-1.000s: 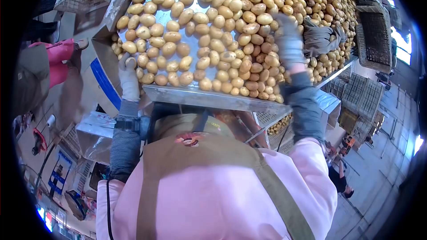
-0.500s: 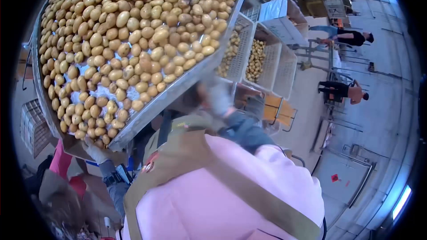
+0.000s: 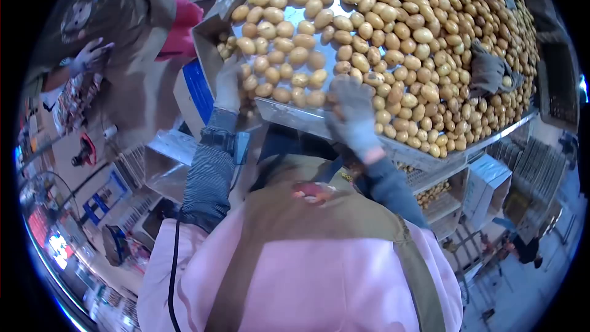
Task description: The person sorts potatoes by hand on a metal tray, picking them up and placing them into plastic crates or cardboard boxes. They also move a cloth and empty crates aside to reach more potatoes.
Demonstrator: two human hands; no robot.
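A metal-rimmed sorting table (image 3: pixel 289 114) is spread with many oval yellow-brown potatoes (image 3: pixel 424 35). My left hand (image 3: pixel 227 88), in a pale glove, is at the narrow outlet in the table's left corner. Its fingers stretch forward beside a few potatoes, their tips partly blurred. Over the near rim, my right hand (image 3: pixel 356 110), also gloved, rests against the potatoes with its fingers extended, slightly smeared by motion. I see no potato clearly held in either hand. A grey cloth glove (image 3: pixel 488 72) lies on the potatoes to the right.
A person in an apron (image 3: pixel 132 31) stands at the left, a gloved hand showing. Below the table's right side are crates of potatoes (image 3: pixel 433 193) and a white box (image 3: pixel 487 183). A blue-edged bin (image 3: pixel 198 93) stands by the outlet.
My view has swung round toward the left. My right hand has come from beside the crates, off the table, onto the potatoes at the near rim. My left hand stays at the outlet.
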